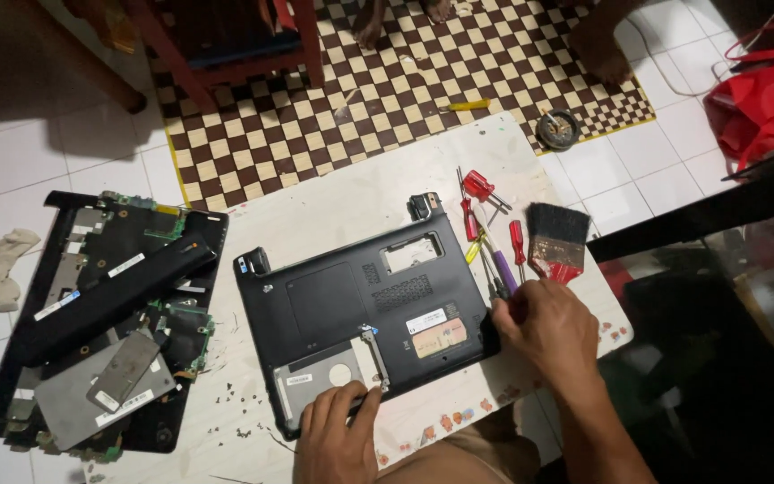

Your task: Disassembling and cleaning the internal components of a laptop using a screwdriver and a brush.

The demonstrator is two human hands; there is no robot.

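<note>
around: screwdrivers, brush, stripped laptop | black laptop base underside-up on white mat | left hand grips near edge | right hand grips right edge

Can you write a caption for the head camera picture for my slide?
Two hands, left hand and right hand, grip an upturned black laptop base beside screwdrivers.

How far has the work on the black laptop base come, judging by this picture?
Done: the black laptop base lies upside down with one bay open, loose screws beside it; a second, stripped chassis lies further left. In hand: the left hand grips the front edge, the right hand the side near the screwdrivers. Left: other covers look closed.
</note>
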